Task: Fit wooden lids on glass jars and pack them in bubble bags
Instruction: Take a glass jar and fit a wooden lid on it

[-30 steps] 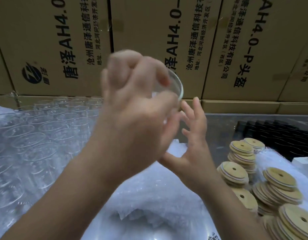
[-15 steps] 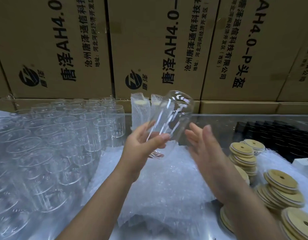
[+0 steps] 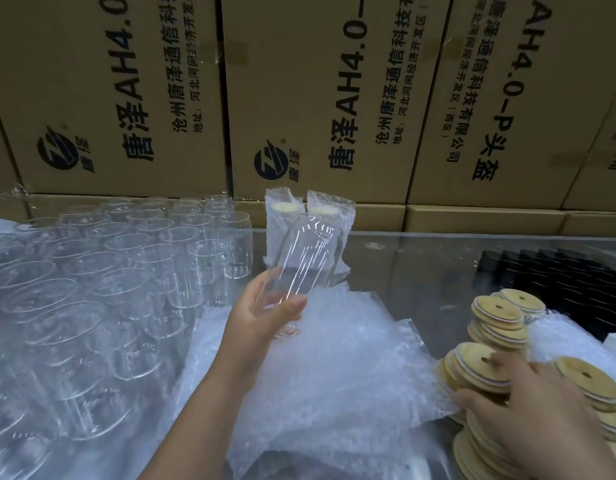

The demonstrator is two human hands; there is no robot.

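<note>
The left hand [image 3: 265, 320] grips the jar [image 3: 308, 258] low on its body, thumb across the front and fingers behind. The jar is clear of the table [image 3: 421, 258], tilted with its open mouth toward 1 o'clock, and has no lid on it.

The right hand [image 3: 521, 407], at 4 o'clock from the jar and well apart from it, lies over the lids [image 3: 469, 362], thumb against the side of one stack. It is blurred, so I cannot tell whether it has hold of a lid.

Under and between the hands lies a heap of bubble bags [image 3: 334, 368]. At 12 o'clock, just behind the jar, stand two packed jars [image 3: 282, 230]. From 8 to 10 o'clock stand rows of empty jars [image 3: 119, 282], close together. Black goods [image 3: 559, 275] lie at 2 o'clock, and boxes [image 3: 334, 98] stand along the back.

The risks, as I judge them:
- The glass is smooth and held by one hand near its base, so a loose grip could let it slide out.
- A careless swing could knock it against the packed jars behind or the rows at 9 o'clock.
- The lid stacks lean, so a hurried pull might spill them or bring up two lids together.
- A lid pressed on while the jar is tilted may seat crooked.
</note>
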